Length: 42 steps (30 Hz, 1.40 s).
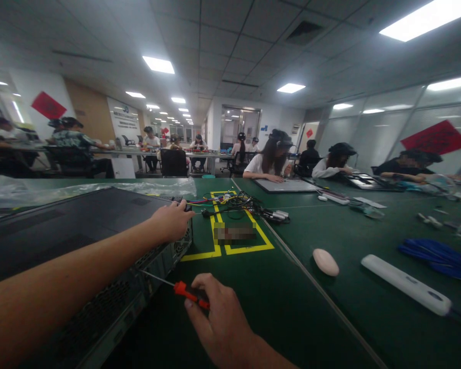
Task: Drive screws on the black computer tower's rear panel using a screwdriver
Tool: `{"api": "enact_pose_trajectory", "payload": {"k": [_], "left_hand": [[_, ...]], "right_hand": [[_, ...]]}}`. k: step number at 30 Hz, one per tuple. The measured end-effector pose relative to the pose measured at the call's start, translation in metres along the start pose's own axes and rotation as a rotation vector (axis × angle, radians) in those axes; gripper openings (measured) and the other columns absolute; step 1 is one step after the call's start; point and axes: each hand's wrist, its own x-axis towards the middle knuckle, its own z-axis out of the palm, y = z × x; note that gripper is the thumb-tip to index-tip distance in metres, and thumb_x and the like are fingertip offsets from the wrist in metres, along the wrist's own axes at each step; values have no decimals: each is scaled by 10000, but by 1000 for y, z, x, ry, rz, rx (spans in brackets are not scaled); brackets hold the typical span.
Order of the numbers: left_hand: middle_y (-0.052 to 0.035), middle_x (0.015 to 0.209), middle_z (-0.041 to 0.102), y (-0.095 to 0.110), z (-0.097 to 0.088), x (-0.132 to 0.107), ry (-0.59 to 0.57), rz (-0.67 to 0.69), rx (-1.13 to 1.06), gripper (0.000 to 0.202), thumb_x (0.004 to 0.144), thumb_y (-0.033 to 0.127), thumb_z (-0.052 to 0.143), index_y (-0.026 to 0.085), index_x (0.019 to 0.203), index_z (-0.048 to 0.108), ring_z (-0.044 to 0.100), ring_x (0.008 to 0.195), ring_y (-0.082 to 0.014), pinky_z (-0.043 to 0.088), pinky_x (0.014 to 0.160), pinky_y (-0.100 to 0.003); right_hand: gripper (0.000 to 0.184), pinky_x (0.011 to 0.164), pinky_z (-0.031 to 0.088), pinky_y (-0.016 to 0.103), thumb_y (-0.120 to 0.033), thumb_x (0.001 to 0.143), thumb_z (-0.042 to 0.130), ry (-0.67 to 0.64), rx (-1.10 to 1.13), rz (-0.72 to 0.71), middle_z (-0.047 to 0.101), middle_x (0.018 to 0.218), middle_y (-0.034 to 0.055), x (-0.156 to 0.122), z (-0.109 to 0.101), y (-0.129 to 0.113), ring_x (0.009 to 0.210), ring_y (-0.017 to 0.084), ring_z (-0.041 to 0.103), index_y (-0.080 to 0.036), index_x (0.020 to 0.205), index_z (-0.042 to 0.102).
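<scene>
A black computer case (111,210) lies on its side on the green table, its back panel with vents turned toward the right. My left hand (172,221) rests over the far corner of the case, fingers stretched along its edge. In my right hand (223,318) is a screwdriver (188,293) with an orange-red and black handle, held between thumb and fingers. Its thin metal shaft points left, and the tip meets the back panel near the upper edge. Whether a screw sits under the tip is too small to tell.
Beyond the case lie a bundle of black cables (246,205) and yellow tape outlines (249,250). On the right are a pale oval mouse (326,262), a white power strip (407,284) and a blue cable coil (438,259). Clear plastic wrap (88,185) lies behind the case. Several people sit at tables further off.
</scene>
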Motion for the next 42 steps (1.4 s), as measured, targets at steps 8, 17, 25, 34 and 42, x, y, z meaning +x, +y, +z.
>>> {"api": "enact_pose_trajectory", "payload": {"k": [8,17,25,34,42], "left_hand": [[-261,1825,326,-1,2,2,-16,-9,11,645,1056,276,438,256,1699,482,482,1597,-462,514,1192,-587],[-271,1820,324,-1,-1,1,-35,-4,32,645,1060,278,414,242,1701,473,487,1591,-460,533,1168,-599],[-276,1801,354,-7,4,2,-8,-3,-19,632,1064,300,414,227,1685,506,492,1573,-486,525,1166,-634],[-254,1711,451,-7,0,1,-27,6,45,655,1061,329,370,232,1700,476,566,1479,-442,568,1102,-561],[-257,1719,453,-7,-1,0,-22,11,64,664,1046,316,361,218,1691,488,586,1470,-439,570,1104,-569]], "right_hand": [[161,698,451,309,-314,1019,608,2,4,-8,703,900,27,-1,0,1,743,185,625,-228,1140,668],[180,758,480,327,-362,1064,617,58,-5,-22,713,972,37,0,0,3,831,199,658,-234,1126,728],[288,762,501,331,-300,964,677,7,41,-9,715,967,16,-1,0,0,780,195,650,-243,1241,624],[130,762,480,337,-192,1016,588,-18,82,-33,673,958,7,2,-4,-3,806,188,647,-246,1133,607],[150,756,487,325,-217,1043,630,-16,32,-43,691,1021,20,2,-5,-2,832,182,650,-234,1192,643]]}}
